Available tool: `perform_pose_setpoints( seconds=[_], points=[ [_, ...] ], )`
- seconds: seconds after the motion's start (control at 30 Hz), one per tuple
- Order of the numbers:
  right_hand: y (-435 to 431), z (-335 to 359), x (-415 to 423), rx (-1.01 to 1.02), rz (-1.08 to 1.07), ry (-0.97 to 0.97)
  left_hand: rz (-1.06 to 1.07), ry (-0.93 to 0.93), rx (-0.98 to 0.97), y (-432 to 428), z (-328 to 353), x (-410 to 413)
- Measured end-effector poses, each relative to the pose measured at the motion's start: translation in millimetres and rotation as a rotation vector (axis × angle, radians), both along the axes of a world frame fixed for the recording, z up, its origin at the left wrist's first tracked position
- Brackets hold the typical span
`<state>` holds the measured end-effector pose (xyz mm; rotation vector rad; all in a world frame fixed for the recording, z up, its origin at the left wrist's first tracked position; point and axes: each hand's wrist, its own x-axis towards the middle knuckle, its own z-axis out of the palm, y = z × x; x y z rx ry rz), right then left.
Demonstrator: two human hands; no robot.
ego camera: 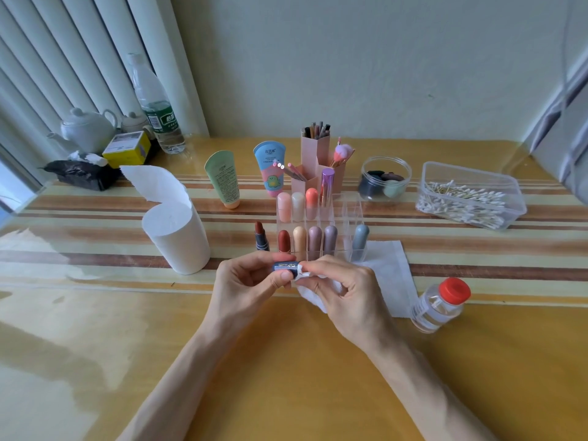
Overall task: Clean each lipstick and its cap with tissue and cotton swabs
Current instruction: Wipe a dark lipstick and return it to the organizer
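Between both hands, just in front of the clear acrylic lipstick organizer (321,237), the left hand (245,281) pinches a small dark-blue lipstick cap (285,266) lying sideways. The right hand (343,291) presses crumpled white tissue (304,275) into its open end. An uncapped dark-red lipstick (261,235) stands just behind.

Entry one: my left hand (245,281), slender, long-fingered, with a short plain thumbnail; left forearm (178,377) bare, uncovered to the view's lower edge. Entry two: my right hand (345,292), slender, knuckles and tendons ridged across its back; right forearm (423,386) bare likewise, running to the lower edge.
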<state>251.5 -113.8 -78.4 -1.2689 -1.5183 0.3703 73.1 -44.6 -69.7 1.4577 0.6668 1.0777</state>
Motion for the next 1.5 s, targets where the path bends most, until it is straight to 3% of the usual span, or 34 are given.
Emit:
perform_pose_setpoints(
  seconds=[0.1,0.17,0.37,0.57,0.87,1.07,1.17,1.5],
  points=[
    [-3.0,6.9,-5.3,-0.203,0.09,0.287,0.015,-0.019,0.008,1.9,-1.3,-0.6],
    [-3.8,10.2,-8.7,-0.224,0.119,0.354,0.027,-0.008,0.018,2.2,-3.3,-0.4],
    [-2.5,7.5,-6.5,-0.099,-0.046,0.231,-0.014,0.058,-0.013,-0.6,4.0,0.2],
    [-0.1,0.9,-3.9,0.005,-0.049,0.053,-0.071,0.191,0.054,-0.1,5.1,-0.6],
    [-3.3,11.1,-8.4,-0.195,-0.028,0.375,0.045,0.163,0.193,-0.3,1.5,-3.1],
    [-3.0,11.5,-5.9,-0.137,-0.03,0.224,-0.078,0.177,0.015,-3.4,5.0,1.2],
    [-3.9,8.0,-7.5,-0.121,-0.008,0.151,-0.118,0.182,0.065,-3.9,9.4,1.5],
    [-8.1,15.7,-7.9,-0.379,0.119,0.501,0.03,0.176,0.231,-2.2,4.2,-3.9]
  ],
)
